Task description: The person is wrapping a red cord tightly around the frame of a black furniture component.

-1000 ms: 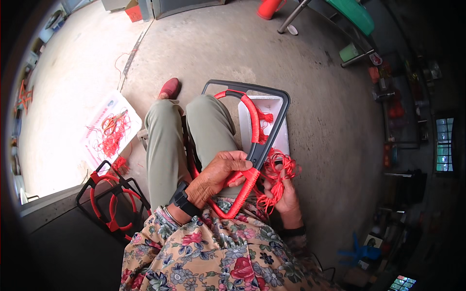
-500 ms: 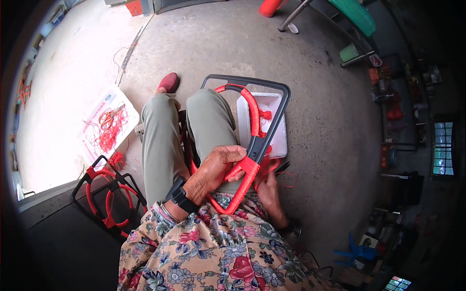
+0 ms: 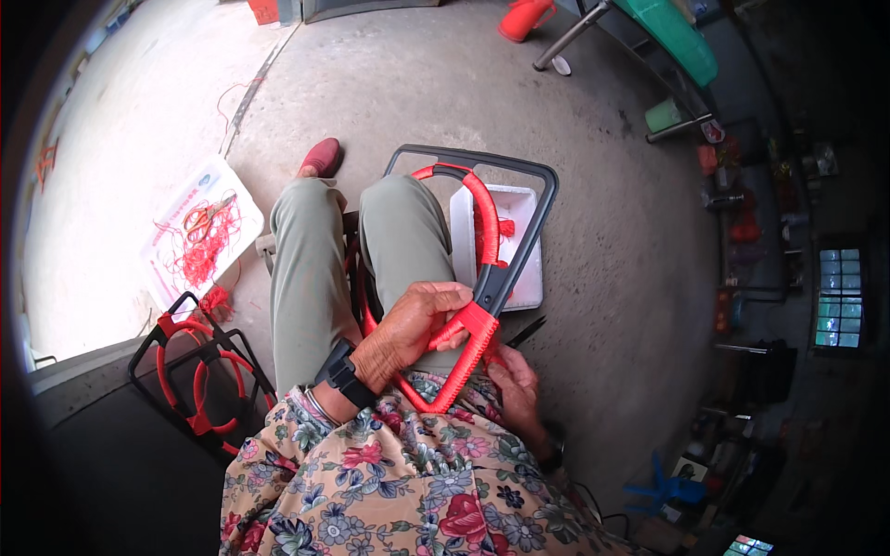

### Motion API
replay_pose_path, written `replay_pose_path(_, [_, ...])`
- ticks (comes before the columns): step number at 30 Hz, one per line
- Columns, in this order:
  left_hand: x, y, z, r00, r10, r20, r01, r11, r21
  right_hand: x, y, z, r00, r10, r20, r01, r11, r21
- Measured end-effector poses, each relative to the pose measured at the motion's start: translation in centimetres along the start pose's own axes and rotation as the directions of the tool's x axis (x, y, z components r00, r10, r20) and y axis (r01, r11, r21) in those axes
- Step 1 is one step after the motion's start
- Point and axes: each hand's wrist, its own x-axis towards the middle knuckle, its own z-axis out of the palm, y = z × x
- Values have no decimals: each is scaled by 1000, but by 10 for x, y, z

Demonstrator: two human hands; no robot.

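Observation:
A dark frame (image 3: 547,208) with a curved, red-wrapped loop rests across my lap, its far end reaching past my knee. My left hand (image 3: 414,324) is closed around it, near the joint where red cord winding (image 3: 477,324) covers the frame. Just right of that joint, my right hand (image 3: 515,382) has its fingers pinched together by a short bit of red cord (image 3: 494,353); the fingertips are partly hidden. Beyond its fingers sticks out a black pointed tool (image 3: 527,332), whose kind I cannot make out.
Behind the frame stands a white foam box (image 3: 528,287) with red cord in it. To the left lie a white tray (image 3: 171,250) with tangled red cord and orange-handled scissors (image 3: 209,215), and more red-wrapped frames (image 3: 199,375). A green stool (image 3: 667,37) stands far right.
My right hand has drawn slightly nearer and turned, with its fingers bunched. Loose red strands beside it no longer show over the foam box. My left hand keeps its grip.

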Motion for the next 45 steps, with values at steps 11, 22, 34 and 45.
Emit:
replay_pose_path(11, [3, -4, 17, 989, 55, -137, -30, 984, 177, 33, -180, 21, 554, -831, 50, 733, 459, -502])
replay_pose_path(22, [-5, -17, 35, 831, 438, -343, -345, 889, 299, 99, -178, 81, 238, -502, 832, 907, -192, -375])
replay_pose_path(34, [-11, -6, 36, 846, 338, -412, -235, 931, 280, 115, -171, 73, 150, -508, 848, 944, -181, -275])
replay_pose_path(45, [-12, -7, 31, 863, 304, -403, -188, 935, 302, 26, -128, 4, 750, -267, 605, 477, 852, -215])
